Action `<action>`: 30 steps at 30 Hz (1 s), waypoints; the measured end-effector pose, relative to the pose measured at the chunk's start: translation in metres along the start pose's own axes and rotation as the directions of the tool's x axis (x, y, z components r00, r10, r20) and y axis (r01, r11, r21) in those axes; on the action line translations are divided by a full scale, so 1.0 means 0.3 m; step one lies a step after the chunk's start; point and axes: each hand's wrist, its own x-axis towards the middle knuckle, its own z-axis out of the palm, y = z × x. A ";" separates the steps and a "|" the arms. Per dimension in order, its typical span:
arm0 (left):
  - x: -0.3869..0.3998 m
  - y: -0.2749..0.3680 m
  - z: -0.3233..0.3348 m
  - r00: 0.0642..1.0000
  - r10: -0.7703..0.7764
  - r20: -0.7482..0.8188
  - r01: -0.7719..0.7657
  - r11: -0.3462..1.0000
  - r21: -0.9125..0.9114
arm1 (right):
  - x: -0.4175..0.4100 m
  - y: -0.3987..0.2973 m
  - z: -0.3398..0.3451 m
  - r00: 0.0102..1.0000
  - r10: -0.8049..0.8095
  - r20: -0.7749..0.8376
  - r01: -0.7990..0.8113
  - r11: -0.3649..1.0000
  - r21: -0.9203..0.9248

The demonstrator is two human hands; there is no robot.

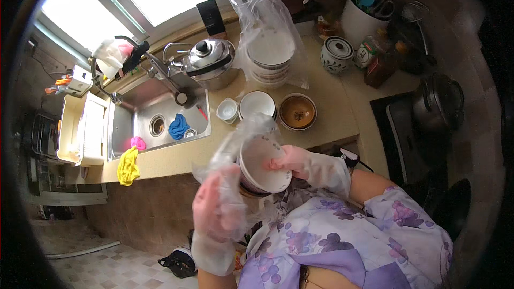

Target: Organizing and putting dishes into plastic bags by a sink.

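In front of my body, my right hand [295,162], in a translucent glove, grips the rim of a white bowl [259,162] with small printed marks, thumb inside. The bowl is tilted, and at least one darker-banded bowl sits beneath it. A clear plastic bag [229,144] lies around the bowls' left side. My left hand [219,200], also gloved, holds the bag's film beside them. Just beyond, on the counter, stand a brown-glazed bowl [298,111], a white bowl [258,103] and a small white dish [227,110].
A bagged stack of bowls [271,48] stands farther back, beside a lidded steel pot [211,64]. Left is the steel sink [128,126] with a blue cloth [178,126]; a yellow cloth [128,166] hangs over the counter edge. A patterned lidded jar [337,56] and utensil holder [363,20] stand right.
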 end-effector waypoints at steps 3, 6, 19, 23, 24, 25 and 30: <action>-0.002 -0.045 0.031 0.967 -0.211 -0.140 0.244 0.924 0.295 | -0.036 0.001 -0.005 0.984 0.108 -0.143 -0.121 0.989 -0.084; 0.029 -0.067 0.109 0.944 -0.330 0.014 0.302 0.880 0.368 | -0.143 -0.033 -0.057 0.978 0.063 -0.197 -0.088 0.989 -0.121; 0.384 -0.428 0.371 0.931 -0.201 0.306 0.098 0.943 0.319 | -0.813 -0.388 -0.046 0.587 -0.428 -0.687 0.256 0.904 -0.343; 0.448 -0.502 0.420 0.889 -0.325 0.321 0.353 0.935 -0.031 | -0.824 -0.425 0.020 0.543 -0.457 -0.705 0.323 0.888 -0.327; 0.460 -0.520 0.434 0.903 -0.319 0.288 0.348 0.936 -0.055 | -0.819 -0.411 -0.027 0.549 -0.433 -0.715 0.316 0.899 -0.302; 0.477 -0.546 0.435 0.899 -0.324 0.295 0.353 0.934 -0.050 | -0.810 -0.394 -0.087 0.558 -0.407 -0.723 0.308 0.911 -0.274; 0.508 -0.619 0.425 0.874 -0.381 0.303 0.363 0.925 0.116 | -0.629 -0.339 -0.268 0.569 -0.277 -0.774 0.232 0.957 -0.172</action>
